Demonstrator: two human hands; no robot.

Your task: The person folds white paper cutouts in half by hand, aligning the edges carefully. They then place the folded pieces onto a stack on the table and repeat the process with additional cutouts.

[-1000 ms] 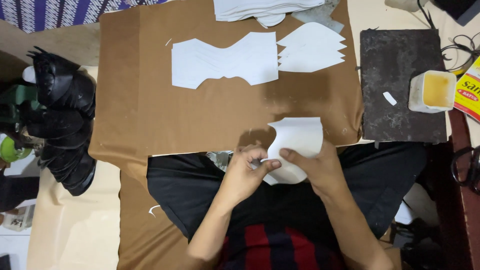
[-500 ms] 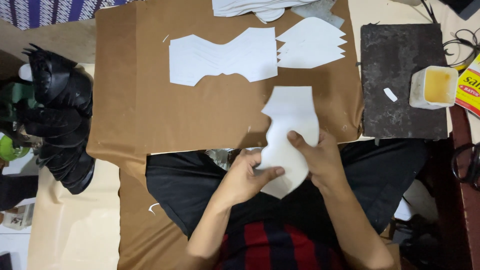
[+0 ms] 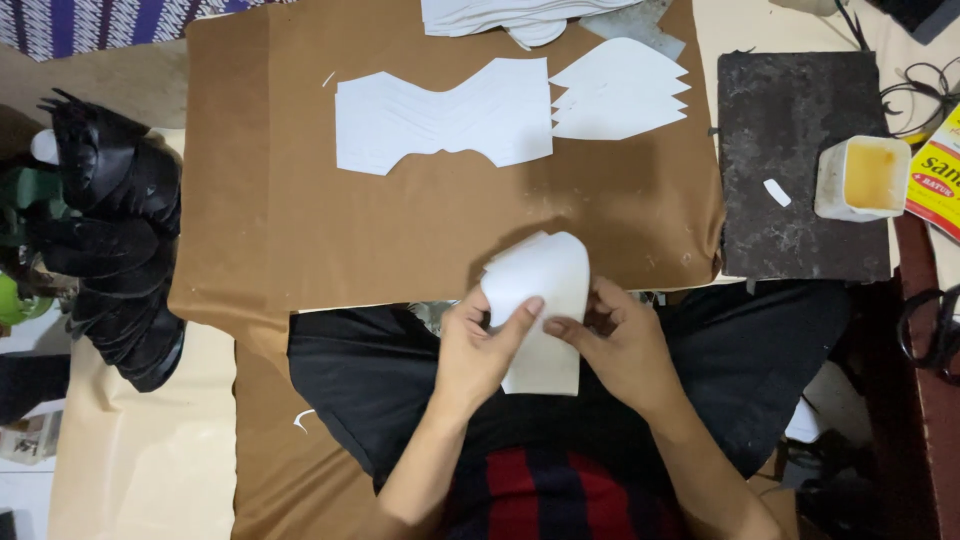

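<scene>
Both hands, left point(image 3: 478, 345) and right point(image 3: 618, 345), pinch the white piece point(image 3: 540, 300) between them over the lap, its long axis pointing away toward the brown sheet point(image 3: 300, 230).

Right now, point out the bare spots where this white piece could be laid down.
Freest: the brown board between the fanned white cutouts and the hands holding the white piece; also its left strip. The dark slab is bare below the glue tub. Crowded: the board's top edge.
</scene>
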